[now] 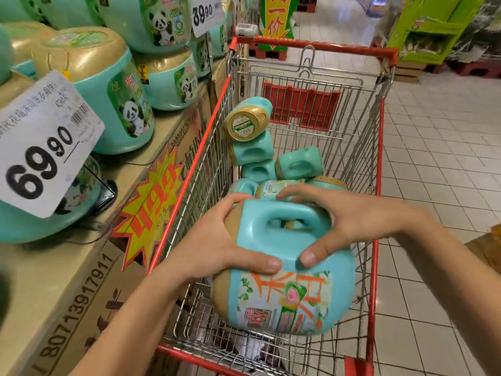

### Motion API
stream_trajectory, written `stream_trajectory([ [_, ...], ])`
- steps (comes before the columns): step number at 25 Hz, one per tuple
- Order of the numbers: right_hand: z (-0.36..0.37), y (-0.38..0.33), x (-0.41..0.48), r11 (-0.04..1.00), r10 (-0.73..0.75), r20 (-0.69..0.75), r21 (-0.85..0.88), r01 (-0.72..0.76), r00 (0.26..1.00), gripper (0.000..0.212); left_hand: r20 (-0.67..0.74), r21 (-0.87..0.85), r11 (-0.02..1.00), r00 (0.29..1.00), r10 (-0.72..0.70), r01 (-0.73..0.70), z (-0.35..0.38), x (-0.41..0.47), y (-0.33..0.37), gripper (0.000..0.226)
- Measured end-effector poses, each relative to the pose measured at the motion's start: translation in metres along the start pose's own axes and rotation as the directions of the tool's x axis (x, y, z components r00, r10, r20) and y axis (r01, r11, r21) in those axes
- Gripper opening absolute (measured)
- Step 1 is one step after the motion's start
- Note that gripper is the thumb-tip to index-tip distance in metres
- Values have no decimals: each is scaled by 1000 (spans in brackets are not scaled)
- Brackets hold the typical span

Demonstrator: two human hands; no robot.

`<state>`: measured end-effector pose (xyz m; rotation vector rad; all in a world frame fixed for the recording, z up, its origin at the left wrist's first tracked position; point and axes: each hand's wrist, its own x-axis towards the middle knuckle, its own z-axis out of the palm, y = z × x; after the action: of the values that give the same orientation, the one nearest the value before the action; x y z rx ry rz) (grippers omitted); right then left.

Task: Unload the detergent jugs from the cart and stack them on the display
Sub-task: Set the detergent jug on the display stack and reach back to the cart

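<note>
A teal detergent jug with a gold cap and a colourful label lies on its side above the near end of the red wire cart. My left hand grips its cap end and my right hand grips its base end, thumbs on the face below the handle. Several more teal jugs lie piled deeper in the cart. On the left, the display of cardboard boxes carries stacked teal jugs with panda labels.
Price cards reading 69.90 and 39.90 hang over the display. A yellow-and-red starburst sign sticks to the box front beside the cart. Tiled floor spreads to the right, with a green stand at the far right.
</note>
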<state>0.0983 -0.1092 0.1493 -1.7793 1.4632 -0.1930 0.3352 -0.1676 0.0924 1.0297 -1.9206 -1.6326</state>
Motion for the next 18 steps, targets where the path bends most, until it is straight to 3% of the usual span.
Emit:
stream_trajectory([
  [2,19,7,5,1000,4,-24,28,-4,1000,65,6,113,994,1000,-4,3,-1,0,0,95],
  [5,51,18,8,978,42,-319,208,26,947,49,49,128,992,999,8,-14,-1,-1,-3,98],
  [8,69,24,5,961,122,-501,276,25,856,52,27,11,999,999,46,-47,-1,3,-1,99],
  [10,70,24,2,930,178,-575,364,55,798,44,-57,-124,988,995,84,-90,-11,2,2,100],
  [12,66,21,-2,792,262,-627,573,208,734,37,-245,-287,941,964,108,-178,-32,-3,-1,98],
  [14,66,17,-4,583,327,-648,711,393,687,27,-352,-400,889,933,75,-223,-41,-15,-11,109],
  [16,73,9,0,421,373,-643,760,495,669,30,-263,-547,819,964,31,-175,-26,-26,-22,119],
  [18,84,-2,9,323,406,-611,791,519,679,32,-196,-685,718,980,-22,-121,0,-35,-27,111],
])
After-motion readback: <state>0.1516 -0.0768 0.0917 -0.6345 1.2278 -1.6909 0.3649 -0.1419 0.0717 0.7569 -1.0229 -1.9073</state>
